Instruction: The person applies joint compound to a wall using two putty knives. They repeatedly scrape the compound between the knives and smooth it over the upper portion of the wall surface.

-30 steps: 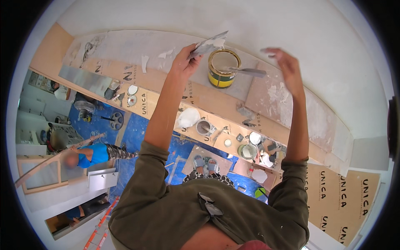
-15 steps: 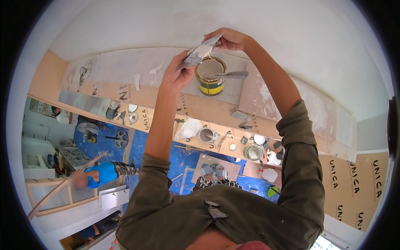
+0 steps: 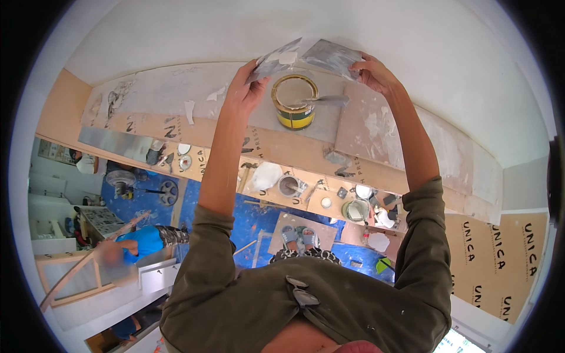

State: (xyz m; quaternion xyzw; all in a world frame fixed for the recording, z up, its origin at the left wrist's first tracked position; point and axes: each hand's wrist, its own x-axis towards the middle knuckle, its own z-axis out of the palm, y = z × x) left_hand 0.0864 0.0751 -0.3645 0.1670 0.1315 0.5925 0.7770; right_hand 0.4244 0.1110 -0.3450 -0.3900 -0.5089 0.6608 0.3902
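Observation:
My left hand (image 3: 249,91) is closed on a metal spreader blade (image 3: 268,67) with white paste on its face, held up left of an open yellow-and-green can (image 3: 296,119). My right hand (image 3: 374,75) grips a second grey metal blade (image 3: 329,57), tilted over the ledge to the can's upper right, its surface streaked with pale residue. The two blades are apart. A scraper (image 3: 329,101) lies across the mouth of the can, which holds greyish-white compound.
The long paste-stained ledge (image 3: 147,88) borders a white curved surface (image 3: 429,59). Below is a plank (image 3: 223,174) with pots and tools, above blue floor sheeting (image 3: 244,229). A person in blue (image 3: 134,246) handles a long wooden strip at lower left; other people show partly beyond.
My right hand came over to the blade in my left hand, then moved back right with a blade of its own. My left hand shifted slightly left, still holding its blade.

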